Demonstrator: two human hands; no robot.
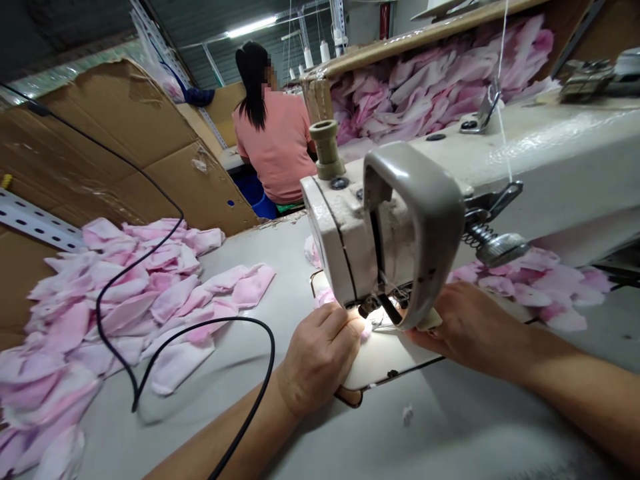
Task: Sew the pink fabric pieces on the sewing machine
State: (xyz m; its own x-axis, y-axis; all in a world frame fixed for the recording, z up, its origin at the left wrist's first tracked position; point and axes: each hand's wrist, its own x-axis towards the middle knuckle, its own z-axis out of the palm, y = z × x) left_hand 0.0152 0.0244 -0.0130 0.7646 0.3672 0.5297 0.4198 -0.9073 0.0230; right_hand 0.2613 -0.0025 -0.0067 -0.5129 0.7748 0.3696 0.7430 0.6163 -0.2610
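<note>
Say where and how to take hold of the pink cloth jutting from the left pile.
Pinch the pink cloth by its tip, probably best from the side nearest the left hand: that end juts past the pile over the table, while the black cable loops across the pile.

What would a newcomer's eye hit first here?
Probably the pale sewing machine right of centre, with the left hand and right hand on either side of the bright patch under its head. Next, the heap of pink-and-white fabric on the left, crossed by a looping black cable. Behind, a co-worker in a pink top faces away.
</note>
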